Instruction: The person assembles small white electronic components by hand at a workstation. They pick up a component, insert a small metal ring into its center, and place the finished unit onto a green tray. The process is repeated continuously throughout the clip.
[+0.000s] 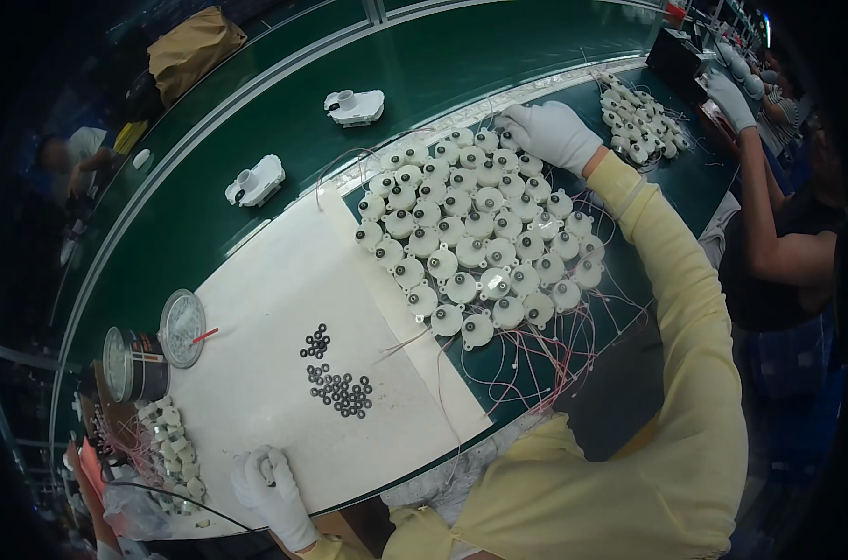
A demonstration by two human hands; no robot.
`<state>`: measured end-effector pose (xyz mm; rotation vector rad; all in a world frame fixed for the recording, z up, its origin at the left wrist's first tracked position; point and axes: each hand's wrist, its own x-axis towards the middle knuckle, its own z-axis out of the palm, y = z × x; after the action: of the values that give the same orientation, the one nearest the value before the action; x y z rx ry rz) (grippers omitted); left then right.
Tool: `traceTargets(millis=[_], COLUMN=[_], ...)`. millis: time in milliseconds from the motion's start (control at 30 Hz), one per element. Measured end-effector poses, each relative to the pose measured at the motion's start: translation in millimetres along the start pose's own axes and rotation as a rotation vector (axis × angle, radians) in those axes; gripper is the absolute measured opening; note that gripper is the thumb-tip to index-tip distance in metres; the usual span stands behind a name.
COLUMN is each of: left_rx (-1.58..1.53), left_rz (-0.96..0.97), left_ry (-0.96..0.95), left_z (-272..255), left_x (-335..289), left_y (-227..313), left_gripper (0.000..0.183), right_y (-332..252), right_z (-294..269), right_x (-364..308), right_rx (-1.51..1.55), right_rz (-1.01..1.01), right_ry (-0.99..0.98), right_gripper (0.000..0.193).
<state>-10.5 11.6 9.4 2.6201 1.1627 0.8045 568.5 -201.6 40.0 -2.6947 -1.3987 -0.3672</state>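
My left gloved hand (pixel 267 481) is resting nearest me, at seven o'clock, over the near end of a white sheet (pixel 256 308); its fingers are curling in, and I can't tell whether they are gripping anything small. At about half past nine from it, a pile of small white pieces (pixel 176 453) is lying just beside. At one o'clock from it, loose black rings (pixel 340 392) are lying scattered on the sheet, the scatter running roughly from eleven to five; my left hand is being the nearer one to them. Beyond, at between eight and nine o'clock, a dark-sided tub (pixel 150 366) is standing beside a round lid (pixel 183 310). Right of the sheet, pink and white wires (pixel 559 369) are trailing at five o'clock from a crowd of round white parts (pixel 480 224), whose dark pins are mostly pointing up. My right gloved hand (pixel 550 133) is reaching over their far edge at one o'clock, well apart from my left; the crowd is spreading toward seven from it, and I can't tell whether its fingertips are pinching a part. Farther off, two white housings (pixel 357 110) are sitting at ten and nearly twelve.
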Motion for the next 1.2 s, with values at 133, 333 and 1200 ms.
traceTargets(millis=[133,333,1200], left_rx=[-0.003,-0.109,-0.197], left_rz=[0.038,0.026,0.273], left_ry=[0.02,0.085,0.215], left_z=[0,1,-40], left_x=[0,0,23], left_y=[0,0,65], left_gripper=[0.016,0.018,0.039], right_y=[-2,6,-316], right_z=[-3,-6,-34], right_x=[2,-4,-239], right_rx=[-0.184,-0.019,2.444], right_rz=[-0.063,-0.061,0.097], right_ry=[0.178,0.418,-0.137], right_gripper=[0.032,0.034,0.062])
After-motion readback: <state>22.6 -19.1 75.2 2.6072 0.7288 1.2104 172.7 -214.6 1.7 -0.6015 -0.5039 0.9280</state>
